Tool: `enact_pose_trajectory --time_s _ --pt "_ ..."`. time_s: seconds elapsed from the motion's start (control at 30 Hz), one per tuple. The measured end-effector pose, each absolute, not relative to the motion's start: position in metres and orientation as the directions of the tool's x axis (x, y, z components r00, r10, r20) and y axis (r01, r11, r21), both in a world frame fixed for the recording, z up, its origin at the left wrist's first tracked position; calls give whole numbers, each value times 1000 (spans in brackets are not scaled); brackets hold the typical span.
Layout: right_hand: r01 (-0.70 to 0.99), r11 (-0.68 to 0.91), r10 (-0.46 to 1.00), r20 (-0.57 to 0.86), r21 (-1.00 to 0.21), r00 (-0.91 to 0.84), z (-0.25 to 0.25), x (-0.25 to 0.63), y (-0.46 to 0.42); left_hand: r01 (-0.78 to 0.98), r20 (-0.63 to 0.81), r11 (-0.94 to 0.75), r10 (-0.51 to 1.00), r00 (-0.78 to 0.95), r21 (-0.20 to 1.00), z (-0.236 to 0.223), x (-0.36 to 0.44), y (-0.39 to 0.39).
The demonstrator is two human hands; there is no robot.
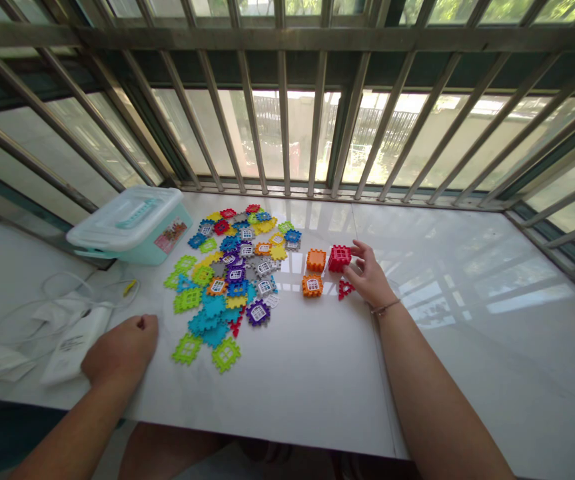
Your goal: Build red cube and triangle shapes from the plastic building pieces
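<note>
"Two hands are out over the table (pixel 287 393); what does the right hand (pixel 371 277) have?"

"Its thumb and bent fingers meet the right side of a red cube (pixel 340 259) with notched edges. Whether they pinch it firmly or only touch it, I can't tell."

"Where does that cube sit?"

"Right of the middle of the table, just beside a plain orange block (pixel 316 260). Nearer the person are a second orange block (pixel 312 286), with a white window frame on top, and a red triangular piece (pixel 346 289), close to the thumb."

"And the left hand (pixel 122 350)?"

"Curled into a fist, nothing visible in it, next to a white flat device (pixel 74 343)."

"Between the hands?"

"Loose notched pieces (pixel 213 310), overlapping: turquoise, lime, purple, yellow, blue. Beyond, at left, stands a lidded box (pixel 160 240); metal bars (pixel 284 120) line the window behind."
</note>
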State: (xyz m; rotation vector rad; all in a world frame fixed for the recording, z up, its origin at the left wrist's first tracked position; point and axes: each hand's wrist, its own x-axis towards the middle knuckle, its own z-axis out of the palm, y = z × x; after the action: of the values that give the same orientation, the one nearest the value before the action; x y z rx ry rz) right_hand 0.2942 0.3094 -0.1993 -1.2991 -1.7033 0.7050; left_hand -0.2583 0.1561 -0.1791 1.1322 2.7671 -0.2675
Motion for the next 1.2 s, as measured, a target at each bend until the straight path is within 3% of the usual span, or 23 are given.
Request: enact_pose_trajectory --time_s 0.7,1.2 --pt "485 438 889 446 -757 -107 -196 295 308 703 -180 703 681 -710 -112 -182 -261 156" --pt "476 464 875 472 -747 -113 -193 295 308 701 -186 704 678 -711 -115 -180 -258 156"
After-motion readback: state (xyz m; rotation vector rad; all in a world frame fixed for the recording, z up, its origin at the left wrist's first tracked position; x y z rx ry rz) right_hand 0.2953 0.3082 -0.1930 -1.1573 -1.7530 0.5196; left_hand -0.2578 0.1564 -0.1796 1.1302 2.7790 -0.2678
